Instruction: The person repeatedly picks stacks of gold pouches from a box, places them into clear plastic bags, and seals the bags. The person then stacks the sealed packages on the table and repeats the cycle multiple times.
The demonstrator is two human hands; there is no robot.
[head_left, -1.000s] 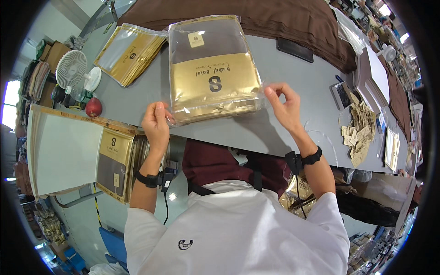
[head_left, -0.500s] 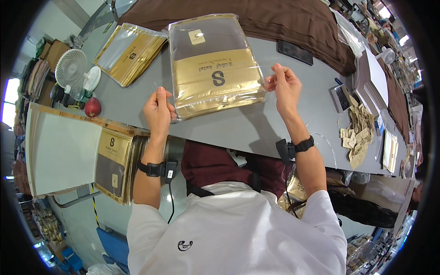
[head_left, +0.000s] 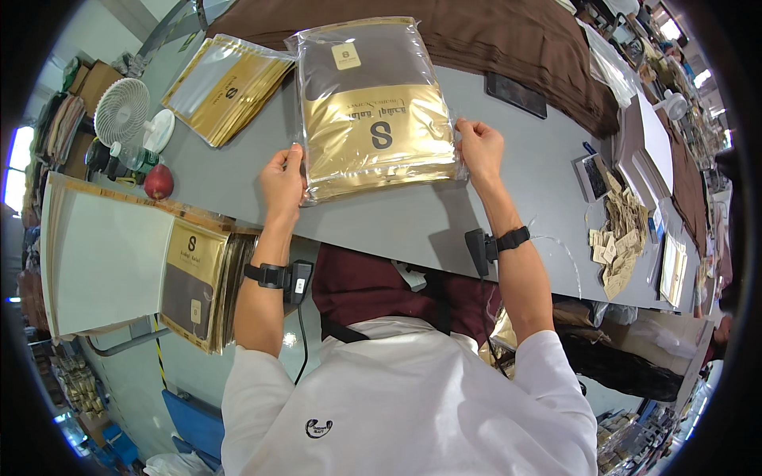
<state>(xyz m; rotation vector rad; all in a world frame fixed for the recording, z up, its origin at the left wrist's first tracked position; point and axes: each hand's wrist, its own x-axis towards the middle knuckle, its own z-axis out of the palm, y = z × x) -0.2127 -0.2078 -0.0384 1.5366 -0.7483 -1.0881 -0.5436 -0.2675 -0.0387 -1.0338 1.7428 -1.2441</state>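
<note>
A clear and gold plastic bag (head_left: 377,143) with dark folded cloth and a small cream tag (head_left: 346,56) inside lies on the grey table in front of me. My left hand (head_left: 282,182) pinches the bag's near left edge, thumb on top. At its right edge, my right hand (head_left: 480,147) is closed on the clear plastic side. The bag looks like the top one of a pile, though what lies beneath is mostly hidden. Both wrists carry black straps with small black devices.
Left of the bag are a stack of gold bags (head_left: 230,91), a white fan (head_left: 121,111) and a red round object (head_left: 159,182). Filled packets (head_left: 190,278) stand low at left. Brown cloth (head_left: 508,40) covers the far side; a dark tablet (head_left: 516,94) and loose paper tags (head_left: 619,234) lie right.
My right hand has come in to the left, drawing closer to the bag's edge. My left hand has shifted slightly right. The bag's near right side sits a little flatter.
</note>
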